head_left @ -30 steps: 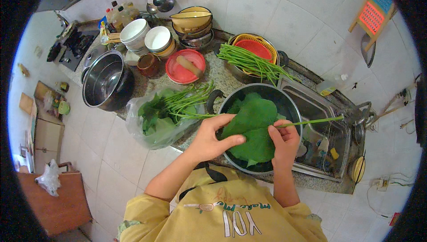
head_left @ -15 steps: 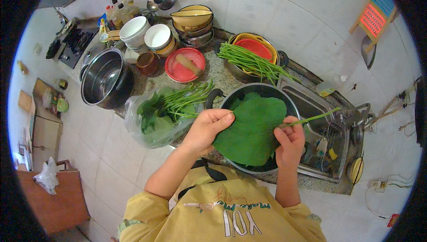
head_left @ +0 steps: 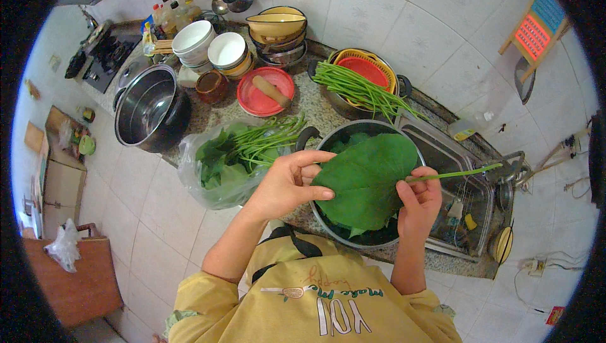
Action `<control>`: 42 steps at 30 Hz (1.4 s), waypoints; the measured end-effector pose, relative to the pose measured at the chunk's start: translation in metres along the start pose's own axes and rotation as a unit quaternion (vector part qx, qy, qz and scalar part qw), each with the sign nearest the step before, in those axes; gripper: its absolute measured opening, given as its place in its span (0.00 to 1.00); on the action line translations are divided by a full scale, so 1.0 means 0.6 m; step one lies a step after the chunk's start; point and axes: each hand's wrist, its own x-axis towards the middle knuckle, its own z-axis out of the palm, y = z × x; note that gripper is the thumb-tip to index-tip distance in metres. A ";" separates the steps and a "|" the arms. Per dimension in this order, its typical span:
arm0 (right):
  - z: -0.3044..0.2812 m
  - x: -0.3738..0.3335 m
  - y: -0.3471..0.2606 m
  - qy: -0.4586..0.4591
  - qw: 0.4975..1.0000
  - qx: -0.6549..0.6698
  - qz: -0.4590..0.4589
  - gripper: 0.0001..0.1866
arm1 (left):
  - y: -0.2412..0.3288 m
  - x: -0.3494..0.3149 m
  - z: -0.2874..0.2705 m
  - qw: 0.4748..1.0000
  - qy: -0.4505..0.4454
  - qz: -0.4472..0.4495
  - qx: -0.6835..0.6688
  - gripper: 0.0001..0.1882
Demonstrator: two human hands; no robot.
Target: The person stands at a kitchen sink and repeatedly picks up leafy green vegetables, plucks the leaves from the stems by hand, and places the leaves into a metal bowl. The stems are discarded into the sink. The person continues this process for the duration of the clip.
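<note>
A broad green leaf (head_left: 366, 182) on a long stem (head_left: 467, 172) is held up over a dark two-handled pot (head_left: 322, 220). My right hand (head_left: 420, 201) pinches the stem where it joins the leaf; the rest of the stem points right over the sink. At the leaf's left edge, my left hand (head_left: 290, 182) has thumb and index finger spread apart, both touching the leaf; its other fingers are partly hidden. More green leaves (head_left: 356, 143) lie inside the pot, partly covered by the held leaf. Left of the pot, a clear plastic bag (head_left: 192, 176) contains stemmed leaves (head_left: 221, 153).
A metal sink (head_left: 451, 239) adjoins the pot on the right. Behind the pot, green stems (head_left: 360, 87) lie across a pot with colanders (head_left: 391, 81). A red plate (head_left: 249, 94), stacked bowls (head_left: 228, 53) and an empty black pot (head_left: 148, 131) stand on the left counter.
The leaf has shifted slightly right and up with my hands. My left thumb and index finger, pinched at the leaf's edge before, have spread apart. My right hand still grips the stem.
</note>
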 end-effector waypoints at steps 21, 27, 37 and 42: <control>0.019 -0.051 0.011 0.131 0.987 -0.088 -0.015 0.15 | -0.047 0.018 -0.046 0.999 -0.016 0.035 -0.019 0.19; -0.006 -0.088 0.010 0.226 0.972 -0.059 -0.011 0.16 | -0.059 0.049 -0.025 0.996 -0.059 0.003 -0.059 0.12; -0.098 -0.122 0.009 0.299 0.950 -0.092 -0.021 0.15 | -0.074 0.076 0.112 0.988 -0.124 -0.085 0.022 0.11; -0.177 -0.116 -0.001 0.304 0.950 -0.073 -0.018 0.14 | -0.103 0.114 0.193 0.972 -0.130 -0.002 0.194 0.07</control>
